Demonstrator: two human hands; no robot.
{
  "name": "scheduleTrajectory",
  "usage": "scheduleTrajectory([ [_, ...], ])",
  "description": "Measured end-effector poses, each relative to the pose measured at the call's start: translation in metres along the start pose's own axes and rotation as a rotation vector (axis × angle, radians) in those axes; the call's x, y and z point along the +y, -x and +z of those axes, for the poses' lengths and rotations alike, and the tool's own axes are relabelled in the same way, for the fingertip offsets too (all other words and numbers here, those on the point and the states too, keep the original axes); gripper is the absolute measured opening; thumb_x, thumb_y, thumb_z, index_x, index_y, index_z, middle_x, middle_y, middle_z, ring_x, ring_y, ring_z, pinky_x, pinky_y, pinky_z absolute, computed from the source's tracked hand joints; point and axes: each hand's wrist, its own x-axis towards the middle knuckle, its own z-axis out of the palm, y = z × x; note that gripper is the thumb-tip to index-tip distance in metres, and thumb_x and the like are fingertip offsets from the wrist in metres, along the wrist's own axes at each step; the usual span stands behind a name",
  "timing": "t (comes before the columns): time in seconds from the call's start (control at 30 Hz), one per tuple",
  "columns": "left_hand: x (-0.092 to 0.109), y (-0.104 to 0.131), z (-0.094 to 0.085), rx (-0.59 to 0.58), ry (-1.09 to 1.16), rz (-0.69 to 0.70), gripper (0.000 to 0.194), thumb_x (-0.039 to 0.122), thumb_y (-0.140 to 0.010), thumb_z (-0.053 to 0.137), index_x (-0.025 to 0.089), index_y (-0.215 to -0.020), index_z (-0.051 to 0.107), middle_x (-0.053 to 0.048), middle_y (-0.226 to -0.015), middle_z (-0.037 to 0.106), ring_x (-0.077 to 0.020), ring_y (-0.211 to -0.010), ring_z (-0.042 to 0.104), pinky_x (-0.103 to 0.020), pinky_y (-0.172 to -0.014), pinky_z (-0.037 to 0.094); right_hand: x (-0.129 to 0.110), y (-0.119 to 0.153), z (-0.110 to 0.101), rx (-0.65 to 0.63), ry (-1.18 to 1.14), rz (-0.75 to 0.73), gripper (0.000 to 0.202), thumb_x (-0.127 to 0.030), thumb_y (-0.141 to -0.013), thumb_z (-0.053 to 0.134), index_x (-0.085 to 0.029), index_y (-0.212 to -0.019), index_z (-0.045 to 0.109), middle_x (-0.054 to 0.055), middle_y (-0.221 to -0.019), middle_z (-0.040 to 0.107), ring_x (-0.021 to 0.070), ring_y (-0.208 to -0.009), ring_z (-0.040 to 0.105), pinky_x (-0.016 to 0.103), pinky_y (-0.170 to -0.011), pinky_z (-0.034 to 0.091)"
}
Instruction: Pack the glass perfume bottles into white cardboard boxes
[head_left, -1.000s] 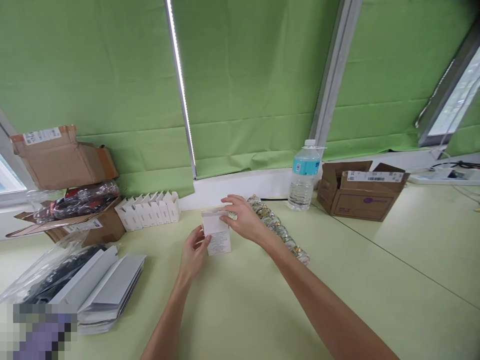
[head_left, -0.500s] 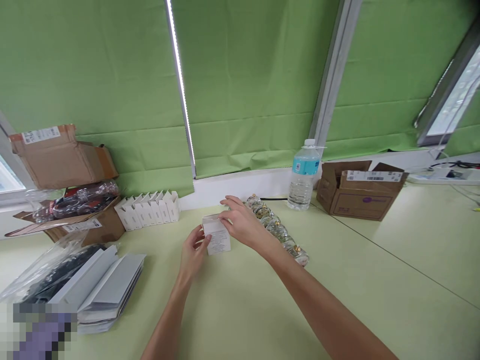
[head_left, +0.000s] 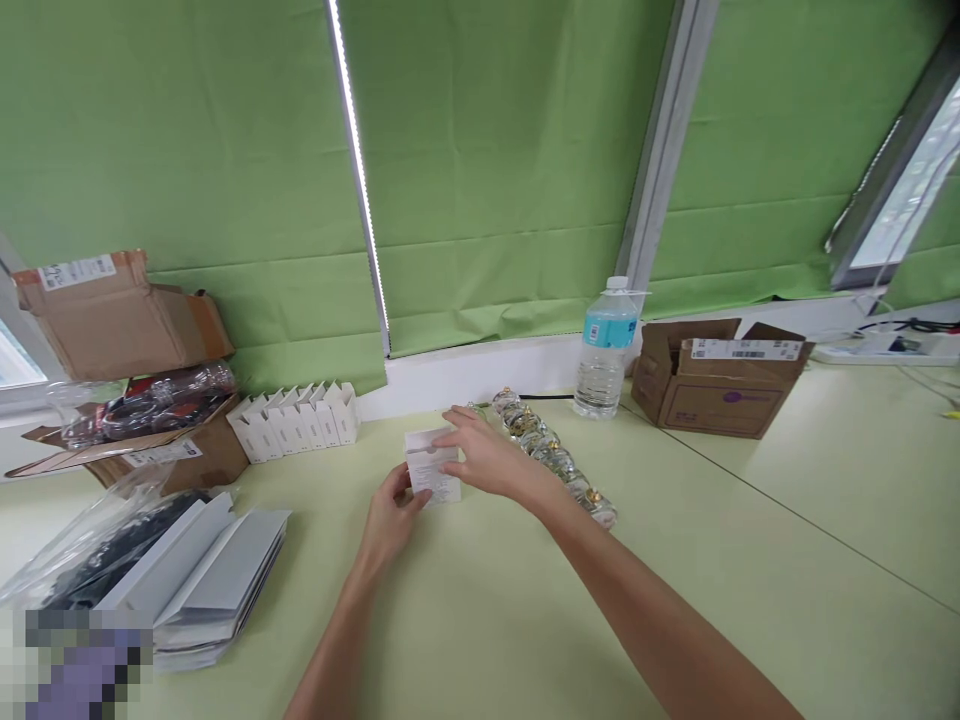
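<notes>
A small white box (head_left: 435, 470) with printed text on its face stands over the green table, between both hands. My left hand (head_left: 394, 510) grips its left side and lower edge, thumb on the front. At the box's upper right, my right hand (head_left: 480, 450) touches it with fingers apart, holding nothing. Just behind my right wrist runs a row of clear glass ornaments (head_left: 555, 458) with gold tops. Several white boxes (head_left: 300, 425) stand in a row by the wall at the left, with their flaps up.
Flat white cartons (head_left: 225, 580) and a plastic bag (head_left: 112, 550) lie at the left, below stacked cardboard boxes (head_left: 135, 330). A water bottle (head_left: 600, 360) and an open cardboard box (head_left: 724, 395) stand at the back right.
My right hand has shifted slightly down from the box's top edge, and its fingers have spread. The top panel of the box shows more. My left hand still grips the box.
</notes>
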Motion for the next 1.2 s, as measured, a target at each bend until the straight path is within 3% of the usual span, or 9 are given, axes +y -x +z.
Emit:
scheduleTrajectory([
  [0.1, -0.001, 0.001, 0.000, -0.001, 0.004, -0.017, 0.047, 0.032, -0.074, 0.067, 0.020, -0.118, 0.058, -0.010, -0.114, 0.067, -0.0234, -0.105, 0.062, -0.039, -0.094, 0.045, 0.002, 0.000, -0.012, 0.104, -0.045, 0.046, 0.032, -0.034, -0.086, 0.056, -0.022, -0.114, 0.068, 0.010, -0.133, 0.054, 0.0266, -0.128, 0.043, 0.043, -0.105, 0.035],
  [0.23, -0.002, 0.001, -0.001, -0.046, -0.003, -0.033, 0.048, 0.029, -0.074, 0.066, 0.021, -0.120, 0.057, -0.010, -0.117, 0.066, -0.0227, -0.104, 0.063, -0.039, -0.094, 0.046, 0.013, -0.003, -0.020, 0.212, 0.001, 0.215, 0.032, -0.028, -0.089, 0.048, -0.022, -0.115, 0.065, 0.007, -0.120, 0.064, 0.0244, -0.109, 0.058, 0.038, -0.095, 0.042],
  [0.37, -0.005, 0.000, -0.009, -0.033, -0.070, -0.030, 0.044, 0.029, -0.075, 0.065, 0.021, -0.117, 0.059, -0.010, -0.115, 0.066, -0.0245, -0.107, 0.062, -0.041, -0.096, 0.044, 0.029, -0.004, -0.018, 0.192, 0.052, 0.407, 0.031, -0.023, -0.087, 0.047, -0.020, -0.110, 0.067, 0.009, -0.108, 0.070, 0.0259, -0.099, 0.063, 0.036, -0.084, 0.045],
  [0.53, -0.009, -0.003, -0.027, 0.066, -0.139, -0.064, 0.045, 0.034, -0.073, 0.066, 0.019, -0.115, 0.060, -0.011, -0.114, 0.067, -0.0270, -0.108, 0.061, -0.044, -0.097, 0.043, 0.039, -0.001, -0.011, 0.092, 0.112, 0.488, 0.028, -0.017, -0.085, 0.046, -0.022, -0.097, 0.070, 0.009, -0.098, 0.072, 0.0274, -0.101, 0.062, 0.033, -0.082, 0.044],
  [0.7, -0.011, -0.004, -0.035, 0.086, -0.153, -0.060, 0.046, 0.037, -0.072, 0.067, 0.022, -0.115, 0.061, -0.010, -0.117, 0.066, -0.0278, -0.114, 0.058, -0.044, -0.101, 0.040, 0.044, -0.001, 0.009, -0.004, 0.153, 0.540, 0.023, -0.017, -0.084, 0.046, -0.020, -0.088, 0.069, 0.013, -0.091, 0.071, 0.0283, -0.093, 0.065, 0.034, -0.079, 0.045],
  [0.97, -0.015, -0.002, -0.030, 0.050, -0.194, -0.058, 0.046, 0.036, -0.073, 0.067, 0.024, -0.118, 0.060, -0.008, -0.121, 0.064, -0.0279, -0.114, 0.058, -0.045, -0.100, 0.040, 0.062, 0.005, 0.058, -0.040, 0.136, 0.628, 0.034, -0.014, -0.083, 0.047, -0.013, -0.115, 0.059, 0.019, -0.105, 0.065, 0.0304, -0.100, 0.062, 0.037, -0.081, 0.046],
  [1.2, -0.014, -0.003, -0.030, 0.083, -0.184, -0.122, 0.051, 0.044, -0.075, 0.065, 0.023, -0.121, 0.056, -0.010, -0.124, 0.062, -0.0271, -0.115, 0.057, -0.043, -0.099, 0.041, 0.076, 0.009, 0.080, 0.043, 0.081, 0.694, 0.045, -0.016, -0.083, 0.048, -0.013, -0.128, 0.050, 0.017, -0.109, 0.064, 0.0286, -0.103, 0.062, 0.034, -0.081, 0.046],
])
